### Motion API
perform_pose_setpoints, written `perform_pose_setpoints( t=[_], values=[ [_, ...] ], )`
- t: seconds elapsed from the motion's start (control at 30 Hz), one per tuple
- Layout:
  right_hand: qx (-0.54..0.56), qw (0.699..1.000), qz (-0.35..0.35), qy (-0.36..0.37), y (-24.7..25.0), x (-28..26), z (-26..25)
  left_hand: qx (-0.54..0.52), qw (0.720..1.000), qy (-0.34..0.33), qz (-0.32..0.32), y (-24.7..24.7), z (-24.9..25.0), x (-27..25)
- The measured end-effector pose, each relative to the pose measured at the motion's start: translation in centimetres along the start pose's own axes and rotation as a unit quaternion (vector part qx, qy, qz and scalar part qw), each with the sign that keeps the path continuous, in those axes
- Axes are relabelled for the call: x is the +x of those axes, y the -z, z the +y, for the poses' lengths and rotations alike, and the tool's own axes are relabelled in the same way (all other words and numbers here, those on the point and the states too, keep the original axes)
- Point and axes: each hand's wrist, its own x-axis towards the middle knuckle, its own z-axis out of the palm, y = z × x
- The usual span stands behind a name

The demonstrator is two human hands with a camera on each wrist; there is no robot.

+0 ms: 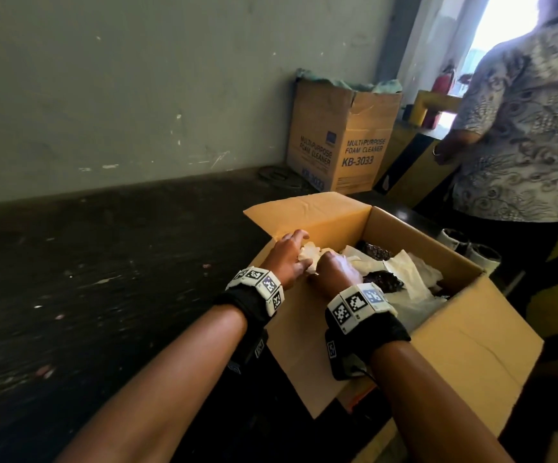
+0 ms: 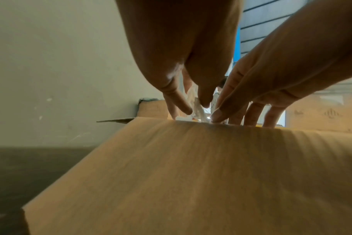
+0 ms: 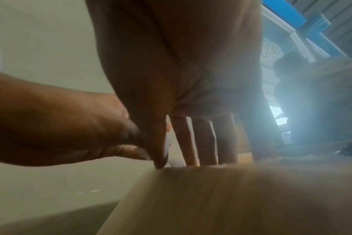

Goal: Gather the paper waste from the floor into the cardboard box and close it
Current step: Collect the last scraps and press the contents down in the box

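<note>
Between my two hands, just over the near-left corner of the open cardboard box (image 1: pixel 464 332), I hold a crumpled wad of white paper (image 1: pixel 308 256). My left hand (image 1: pixel 287 259) has its thumb and fingers curled round the wad's left side, and my right hand (image 1: pixel 336 269) closes on its right side, knuckles up, so the grip is narrow and shared between both. The left wrist view shows my fingertips (image 2: pixel 188 109) pointing down past the box's near wall with a strip of the white paper (image 2: pixel 197 105) caught between them; the right wrist view is hazy but shows my fingers (image 3: pixel 191 143) reaching down the same way. The wad sits above the box's inside, not over the floor (image 1: pixel 104 279), so I judge the drop is straight down from the grip, with neither hand needing to travel sideways. Deeper in the box, to the right of my hands, lie more white sheets (image 1: pixel 404 272) and some dark patterned pieces (image 1: pixel 382 280). The flaps stand open: one rises behind my hands (image 1: pixel 314 212), one hangs toward me (image 1: pixel 304 355). Closing is not yet begun. Further off a second carton (image 1: pixel 344 142) stands against the wall, and another person (image 1: pixel 521 128) stands at the right.
</note>
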Motion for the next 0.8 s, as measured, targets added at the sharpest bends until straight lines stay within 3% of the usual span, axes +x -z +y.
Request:
perform_pose_setpoints(
  t=[0.1,0.23,0.47,0.53,0.67,0.8],
  values=[
    [0.008,1.000,0.016,-0.006,0.1,0.2,-0.3,-0.033,0.999,0.010,-0.015,0.0,0.1,0.3],
    [0.011,1.000,0.005,-0.009,0.3,0.6,-0.1,0.015,0.998,0.021,-0.052,1.0,-1.0,-1.2],
    [-0.019,0.999,-0.040,-0.014,-0.3,-0.2,-1.5,0.142,0.980,0.046,-0.134,6.3,-6.8,-10.4],
    [-0.051,0.998,-0.039,-0.005,-1.0,-0.6,-2.1,0.198,0.957,0.069,-0.199,7.5,-8.8,-14.3],
    [-0.114,0.993,-0.028,0.001,-2.8,-1.2,-3.5,0.264,0.881,0.158,-0.360,9.1,-10.7,-23.2],
    [-0.140,0.990,-0.019,-0.014,-3.4,-1.6,-3.6,0.277,0.845,0.165,-0.427,8.9,-11.2,-28.8]
  ],
)
